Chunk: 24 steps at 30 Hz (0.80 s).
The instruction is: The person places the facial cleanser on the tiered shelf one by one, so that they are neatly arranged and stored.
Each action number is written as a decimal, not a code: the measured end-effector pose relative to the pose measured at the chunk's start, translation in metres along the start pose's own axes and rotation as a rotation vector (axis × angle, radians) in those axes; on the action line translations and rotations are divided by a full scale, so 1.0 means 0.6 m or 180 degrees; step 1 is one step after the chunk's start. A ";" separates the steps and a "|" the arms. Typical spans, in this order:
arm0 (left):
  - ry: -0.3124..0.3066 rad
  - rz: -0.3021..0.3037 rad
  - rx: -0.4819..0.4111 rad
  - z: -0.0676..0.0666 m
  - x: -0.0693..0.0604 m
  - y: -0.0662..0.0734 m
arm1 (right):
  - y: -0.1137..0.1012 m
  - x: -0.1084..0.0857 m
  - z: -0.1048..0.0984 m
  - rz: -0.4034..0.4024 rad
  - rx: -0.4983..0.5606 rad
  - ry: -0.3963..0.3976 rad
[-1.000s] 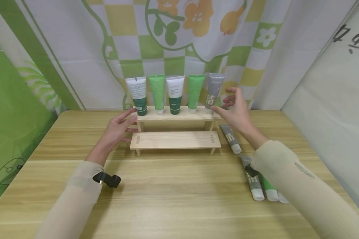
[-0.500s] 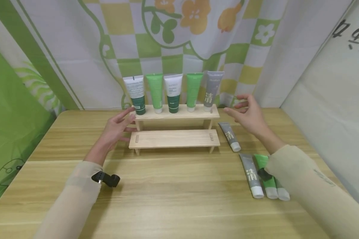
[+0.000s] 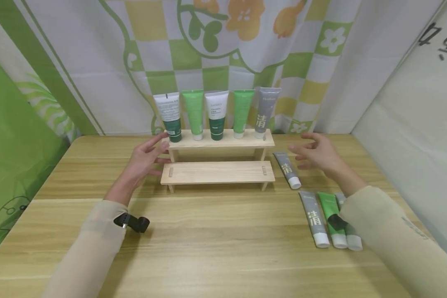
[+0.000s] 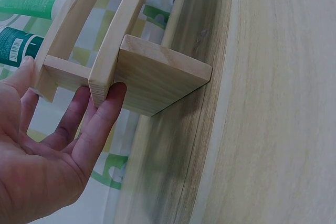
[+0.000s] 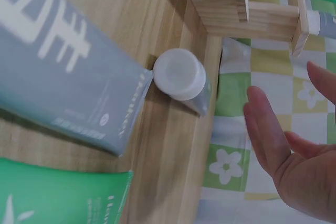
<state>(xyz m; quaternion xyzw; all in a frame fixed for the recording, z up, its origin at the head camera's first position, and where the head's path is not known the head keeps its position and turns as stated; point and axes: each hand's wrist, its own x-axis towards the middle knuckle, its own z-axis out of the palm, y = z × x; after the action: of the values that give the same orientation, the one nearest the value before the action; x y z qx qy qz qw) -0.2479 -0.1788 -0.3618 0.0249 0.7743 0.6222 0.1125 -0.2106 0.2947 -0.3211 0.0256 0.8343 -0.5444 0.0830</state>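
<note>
The grey tube [image 3: 286, 169] is laid on the table [image 3: 208, 240], just beside the right end of the rack [image 3: 217, 172]. It is passed over by neither hand: from the right hand [image 3: 318, 154] it is found to the left and slightly toward the person. Its long axis is run from far to near, with the crimped end pointed away and the white cap set nearer and a little to the right. By the right hand it is more closely approached; from the left hand [image 3: 143, 159] it is separated by the whole rack.

The right hand is held in the air, thumb and fingers parted, with nothing grasped. The left hand's fingers are spread and rested against the rack's left end, both tiers being touched.

A large "清" can be read on the grey tube, on the front grey tube [image 3: 313, 215] and on the standing grey tube [image 3: 267, 111]. What looks like "Hankey" is printed near the front grey tube's crimp; on the green tube [image 3: 328, 203] the same word seems begun but is cut off. A barcode is shown on the leftmost tube [image 3: 170, 111]; its small print is too blurred to be read.
</note>
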 end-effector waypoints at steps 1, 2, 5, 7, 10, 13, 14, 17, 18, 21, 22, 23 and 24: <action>0.0005 0.0002 -0.0003 0.000 0.000 0.000 | 0.003 0.000 -0.002 0.0037 -0.0013 -0.0057; 0.0010 0.0002 -0.0008 0.000 0.000 0.000 | 0.005 0.001 -0.003 0.0077 -0.0026 -0.0120; 0.0016 0.0007 -0.0011 0.000 0.001 0.000 | 0.014 0.002 -0.007 0.0161 -0.0153 -0.0316; 0.0011 0.0010 -0.0015 0.000 0.001 -0.001 | 0.019 0.003 -0.008 0.0205 -0.0241 -0.0434; 0.0001 0.0007 -0.0025 -0.001 0.001 -0.001 | 0.026 0.005 -0.011 0.0251 -0.0359 -0.0579; -0.0013 0.0005 -0.0033 -0.002 0.001 -0.001 | 0.032 0.010 -0.013 0.0291 -0.0424 -0.0702; -0.0018 0.0009 -0.0035 -0.002 0.001 -0.001 | 0.034 0.011 -0.014 0.0319 -0.0444 -0.0740; -0.0027 0.0019 -0.0028 -0.003 0.000 -0.001 | 0.039 0.016 -0.015 0.0452 -0.0443 -0.0829; -0.0029 0.0025 -0.0023 -0.003 0.000 -0.002 | 0.041 0.018 -0.015 0.0495 -0.0443 -0.0849; -0.0034 0.0043 -0.0025 -0.003 0.000 -0.002 | 0.047 0.025 -0.014 0.0601 -0.0438 -0.0872; -0.0035 0.0052 -0.0032 -0.003 0.000 -0.002 | 0.048 0.027 -0.013 0.0629 -0.0443 -0.0867; -0.0037 0.0063 -0.0040 -0.002 0.000 -0.002 | 0.049 0.029 -0.013 0.0640 -0.0460 -0.0872; -0.0038 0.0074 -0.0047 -0.002 0.001 -0.002 | 0.050 0.030 -0.012 0.0645 -0.0477 -0.0873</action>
<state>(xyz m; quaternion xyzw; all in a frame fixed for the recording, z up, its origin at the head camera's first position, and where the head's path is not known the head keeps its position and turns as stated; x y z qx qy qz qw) -0.2485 -0.1802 -0.3629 0.0368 0.7687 0.6290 0.1100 -0.2252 0.3123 -0.3484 0.0287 0.8465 -0.4680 0.2521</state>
